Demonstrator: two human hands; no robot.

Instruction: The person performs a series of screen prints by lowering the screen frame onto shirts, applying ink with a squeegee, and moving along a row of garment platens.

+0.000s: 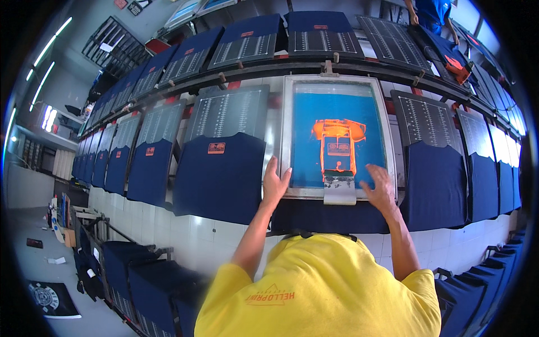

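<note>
In front of me a screen printing frame [288, 123] with blue mesh [306, 106] lies over a navy T-shirt [331, 216], whose lower part shows past the frame's near edge. Bright orange ink [337, 128] is smeared on the mesh around a small rectangular design. A squeegee [339, 194] with a pale, ink-stained blade or handle rests at the near end of the ink, over the frame's near edge. My left hand [274, 182] is at the frame's near left side, thumb apart from the fingers. Above the near right corner is my right hand [380, 188], fingers spread, beside the squeegee, holding nothing visible.
Printing boards carry navy shirts to the left [219, 174] and right [435, 180]; many bear a small orange print. A rail [236, 76] runs behind the frame. At the far right another person [432, 14] stands by an orange-inked item [457, 68]. More shirts hang behind me.
</note>
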